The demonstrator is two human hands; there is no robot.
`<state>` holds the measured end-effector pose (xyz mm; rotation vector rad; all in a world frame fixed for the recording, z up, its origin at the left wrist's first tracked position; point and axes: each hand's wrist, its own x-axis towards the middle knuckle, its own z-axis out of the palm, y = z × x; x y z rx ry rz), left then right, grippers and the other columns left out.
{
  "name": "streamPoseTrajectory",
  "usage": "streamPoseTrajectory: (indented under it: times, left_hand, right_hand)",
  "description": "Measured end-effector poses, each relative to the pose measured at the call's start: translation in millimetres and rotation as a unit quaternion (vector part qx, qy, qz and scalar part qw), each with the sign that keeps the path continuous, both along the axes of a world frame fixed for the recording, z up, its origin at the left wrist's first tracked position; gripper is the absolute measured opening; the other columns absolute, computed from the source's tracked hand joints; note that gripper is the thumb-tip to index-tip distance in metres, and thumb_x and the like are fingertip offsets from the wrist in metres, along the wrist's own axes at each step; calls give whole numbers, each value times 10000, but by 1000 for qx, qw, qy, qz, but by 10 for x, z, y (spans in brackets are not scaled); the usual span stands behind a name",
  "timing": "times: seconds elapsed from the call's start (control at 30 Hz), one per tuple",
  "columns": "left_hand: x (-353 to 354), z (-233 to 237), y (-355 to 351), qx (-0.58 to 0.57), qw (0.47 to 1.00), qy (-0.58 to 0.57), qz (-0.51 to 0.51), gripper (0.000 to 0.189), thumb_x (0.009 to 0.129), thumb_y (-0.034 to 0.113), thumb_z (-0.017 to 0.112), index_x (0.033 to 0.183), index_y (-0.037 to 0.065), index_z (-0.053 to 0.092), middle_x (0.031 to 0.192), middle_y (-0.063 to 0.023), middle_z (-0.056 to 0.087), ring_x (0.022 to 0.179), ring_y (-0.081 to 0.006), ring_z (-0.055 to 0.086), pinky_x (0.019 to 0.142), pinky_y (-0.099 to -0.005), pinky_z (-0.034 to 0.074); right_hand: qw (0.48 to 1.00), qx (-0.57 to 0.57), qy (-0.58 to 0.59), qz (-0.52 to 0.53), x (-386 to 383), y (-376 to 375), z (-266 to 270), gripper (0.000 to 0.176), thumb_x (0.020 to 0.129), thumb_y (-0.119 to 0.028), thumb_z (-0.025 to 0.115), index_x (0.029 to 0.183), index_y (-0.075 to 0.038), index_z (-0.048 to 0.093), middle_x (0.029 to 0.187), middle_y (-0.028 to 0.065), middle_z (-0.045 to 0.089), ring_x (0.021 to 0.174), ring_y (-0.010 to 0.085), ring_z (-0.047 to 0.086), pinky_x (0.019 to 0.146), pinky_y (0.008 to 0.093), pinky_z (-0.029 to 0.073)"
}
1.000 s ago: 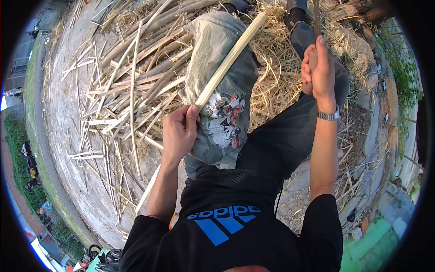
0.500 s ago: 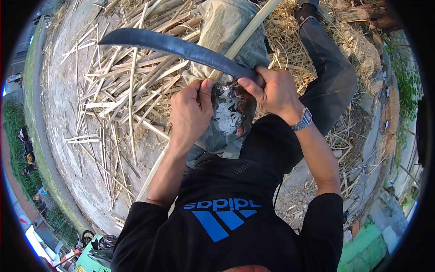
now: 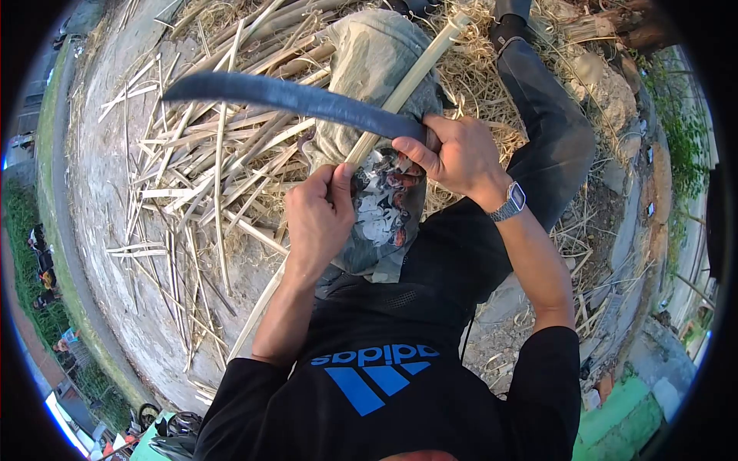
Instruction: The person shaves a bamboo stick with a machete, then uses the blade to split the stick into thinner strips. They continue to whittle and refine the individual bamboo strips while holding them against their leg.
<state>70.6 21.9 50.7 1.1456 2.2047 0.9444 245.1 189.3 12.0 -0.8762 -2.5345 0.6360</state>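
My left hand (image 3: 319, 219) is closed on a long pale bamboo strip (image 3: 415, 81), its thumb and fingers pinching it. The strip slants from the upper right down past the hand and on beneath my left forearm. In my right hand (image 3: 467, 157) is a machete (image 3: 292, 100) with a dark, curved blade pointing left. The blade lies across the strip near the handle end, just beyond my left hand. Under both is a printed camouflage-like cloth (image 3: 373, 65) spread over my leg. The machete's handle is mostly hidden by my fingers.
Many split bamboo strips (image 3: 207, 169) lie piled on the concrete ground to the left. Curly shavings (image 3: 500, 100) gather beside my dark-trousered leg (image 3: 553, 131). Rubble (image 3: 603, 92) lies at the right, and a green surface (image 3: 623, 422) shows at lower right.
My left hand has drawn the bamboo strip down toward my body, so its far end now shows at the top. The machete and my right hand have shifted slightly down and left.
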Motion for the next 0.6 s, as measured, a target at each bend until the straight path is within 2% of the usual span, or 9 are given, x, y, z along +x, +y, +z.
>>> streamPoseTrajectory:
  times: [0.1, 0.17, 0.23, 0.27, 0.33, 0.37, 0.43, 0.53, 0.6]
  left_hand:
    - [-40, 26, -131, -6, 1000, 0, -9, 413, 1073, 264, 601, 777, -20, 648, 551, -39, 491, 517, -104, 404, 485, -328, 331]
    - [-109, 27, -289, -19, 999, -20, -16, 395, 1079, 254, 580, 795, -9, 662, 564, -29, 519, 517, -87, 438, 485, -313, 334]
    - [-220, 41, -487, -15, 1000, 20, -1, 386, 1080, 249, 576, 795, 3, 663, 569, -11, 534, 521, -77, 463, 487, -287, 346]
    - [-356, 32, -551, -4, 999, 42, 16, 382, 1081, 255, 581, 795, 18, 668, 570, -6, 541, 520, -73, 469, 486, -273, 349]
    - [-1005, -117, -799, 83, 976, 189, 68, 362, 1087, 276, 581, 822, 59, 699, 585, 1, 574, 535, -66, 507, 490, -259, 373]
    - [-1384, -157, -872, 186, 934, 277, 128, 350, 1089, 292, 579, 843, 83, 714, 595, 0, 601, 535, -66, 544, 483, -263, 397]
    - [-1769, 420, -729, 288, 821, 417, 263, 456, 1114, 315, 499, 769, 59, 652, 600, 2, 611, 500, -101, 556, 483, -280, 429]
    - [-1984, 1250, -531, 438, 723, 414, 339, 516, 1100, 410, 515, 798, 10, 635, 539, -3, 536, 452, -88, 525, 459, -252, 435]
    - [-2085, 1669, -351, 537, 663, 417, 313, 572, 1100, 446, 481, 802, -20, 628, 518, -4, 516, 424, -87, 516, 458, -247, 441]
  right_hand:
    - [990, -78, 81, -88, 155, 487, -103, 749, 1004, -683, 529, 671, -18, 617, 479, 38, 477, 451, 176, 496, 481, 365, 395]
    - [957, -132, 19, -257, 452, 1183, -79, 754, 989, -704, 542, 609, -53, 553, 477, -3, 460, 431, 153, 465, 465, 344, 378]
    - [864, -269, 132, -404, 706, 1485, -219, 751, 985, -722, 499, 609, -74, 554, 485, 15, 484, 415, 157, 495, 433, 334, 400]
    - [864, -262, 139, -407, 782, 1432, -158, 751, 985, -722, 499, 609, -74, 554, 485, 15, 484, 415, 157, 495, 433, 334, 400]
    - [777, -380, 294, -407, 922, 1281, -105, 685, 986, -694, 523, 658, -92, 521, 534, -11, 462, 413, 127, 448, 430, 323, 392]
    - [777, -384, 318, -384, 960, 1164, -57, 619, 975, -657, 582, 709, -101, 517, 562, -15, 457, 417, 109, 434, 430, 308, 390]
    - [780, -378, 338, -368, 910, 927, 55, 592, 972, -633, 607, 720, -104, 522, 561, -15, 463, 418, 101, 438, 430, 294, 388]
    - [772, -374, 405, -317, 698, 560, 168, 497, 963, -533, 694, 759, -106, 543, 569, -19, 473, 422, 81, 447, 426, 260, 377]
    - [763, -398, 435, -265, 552, 310, 217, 405, 961, -413, 746, 799, -95, 556, 579, -24, 477, 425, 75, 445, 423, 253, 369]
